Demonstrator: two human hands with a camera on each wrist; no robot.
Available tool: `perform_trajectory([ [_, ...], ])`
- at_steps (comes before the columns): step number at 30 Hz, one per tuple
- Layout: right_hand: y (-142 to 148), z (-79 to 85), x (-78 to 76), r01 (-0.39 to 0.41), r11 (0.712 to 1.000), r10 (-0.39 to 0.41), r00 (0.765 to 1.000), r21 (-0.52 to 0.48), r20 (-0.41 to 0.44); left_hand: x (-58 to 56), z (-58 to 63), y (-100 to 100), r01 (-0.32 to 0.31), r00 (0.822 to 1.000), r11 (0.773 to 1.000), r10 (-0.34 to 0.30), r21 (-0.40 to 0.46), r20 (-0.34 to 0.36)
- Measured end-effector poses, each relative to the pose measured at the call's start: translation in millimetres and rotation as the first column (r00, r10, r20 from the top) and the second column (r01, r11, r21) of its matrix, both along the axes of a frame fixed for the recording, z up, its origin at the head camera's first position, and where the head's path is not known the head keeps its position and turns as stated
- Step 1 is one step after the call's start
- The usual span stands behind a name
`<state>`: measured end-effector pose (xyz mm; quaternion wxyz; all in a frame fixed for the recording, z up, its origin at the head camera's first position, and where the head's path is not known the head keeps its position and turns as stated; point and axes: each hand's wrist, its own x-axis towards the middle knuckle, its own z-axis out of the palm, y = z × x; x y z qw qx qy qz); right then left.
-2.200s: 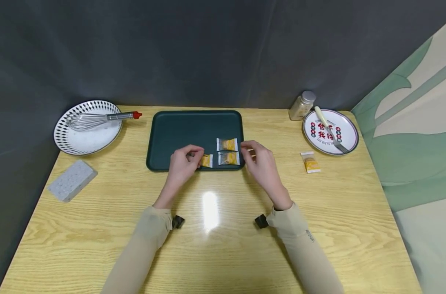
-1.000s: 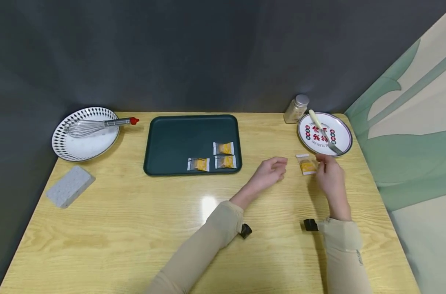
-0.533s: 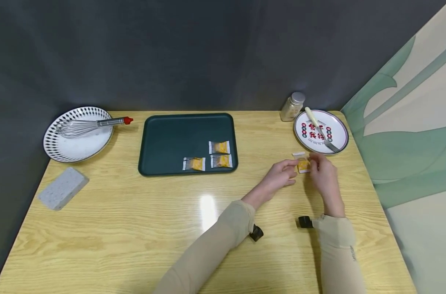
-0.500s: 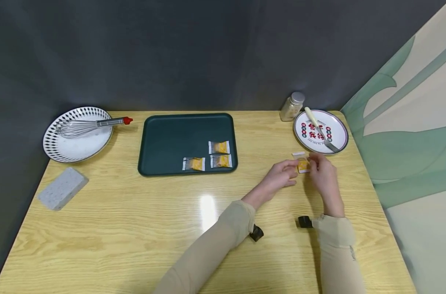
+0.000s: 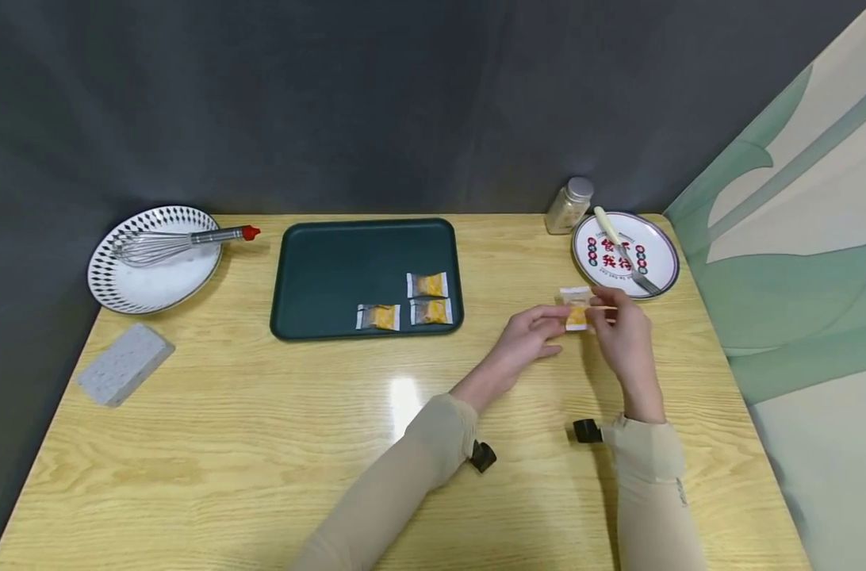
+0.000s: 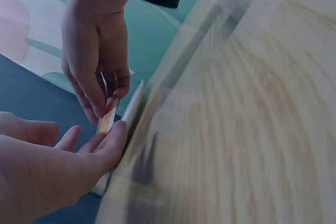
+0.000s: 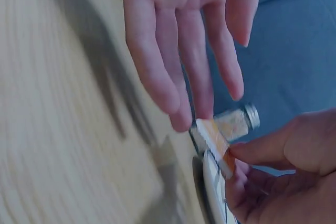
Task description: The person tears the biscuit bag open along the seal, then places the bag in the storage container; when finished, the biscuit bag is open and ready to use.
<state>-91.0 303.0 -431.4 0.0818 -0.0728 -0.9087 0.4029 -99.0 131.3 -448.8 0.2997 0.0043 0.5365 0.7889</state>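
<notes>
My right hand (image 5: 626, 331) pinches a small wrapped snack (image 5: 576, 316) by its right side, between thumb and fingers. The packet has white crimped ends and a yellow printed part; both wrist views show it raised off the wood. My left hand (image 5: 520, 342) is at the packet's opposite edge, its fingers extended and fingertips right at the wrapper. In the right wrist view those left fingers (image 7: 191, 61) are straight and spread. Three similar wrapped snacks (image 5: 431, 312) lie in the front right part of a dark green tray (image 5: 347, 262).
Behind the hands, a white plate (image 5: 597, 270) with red characters bears a cream-handled spatula (image 5: 607, 226), beside a lidded seasoning jar (image 5: 568, 208). At left are a patterned dish (image 5: 151, 289) with a whisk (image 5: 222, 235) and a grey speckled block (image 5: 124, 365).
Both hands went from the tray to the lone packet at right. The left hand let go of a snack in the tray. The right hand took hold of the lone packet and lifted it.
</notes>
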Motion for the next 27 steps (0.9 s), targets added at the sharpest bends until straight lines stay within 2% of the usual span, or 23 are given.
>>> perform_trajectory([
  [4, -6, 5.5, -0.2, -0.045, 0.997, 0.045, 0.999, -0.055, 0.006, 2.2, 4.6, -18, -0.038, 0.999, 0.999, 0.039, 0.023, -0.029],
  [7, -10, 8.2, -0.8, -0.091, 0.985, 0.094, 0.995, -0.146, 0.017, 3.7, 3.9, -30, -0.067, 0.997, 0.997, 0.070, 0.047, -0.043],
  [12, -18, 8.7, -0.8, -0.171, 0.926, 0.200, 0.978, -0.335, 0.053, 5.5, -1.7, -48, -0.106, 0.991, 0.992, 0.111, 0.070, -0.078],
  [15, -22, 7.1, 0.6, -0.196, 0.890, 0.251, 0.964, -0.411, 0.084, 6.2, -6.7, -56, -0.117, 0.988, 0.991, 0.123, 0.068, -0.091],
  [19, -30, 3.3, 1.3, -0.214, 0.859, 0.285, 0.954, -0.464, 0.087, 6.3, -11.8, -68, -0.118, 0.988, 0.990, 0.124, 0.072, -0.090],
  [23, -43, 3.1, 4.4, -0.209, 0.849, 0.279, 0.957, -0.485, 0.076, 4.5, -12.7, -80, -0.118, 0.989, 0.991, 0.124, 0.067, -0.086],
  [27, -60, 3.9, 9.5, -0.223, 0.844, 0.296, 0.952, -0.488, 0.077, -1.0, -13.2, -89, -0.143, 0.986, 0.990, 0.143, 0.015, -0.087],
])
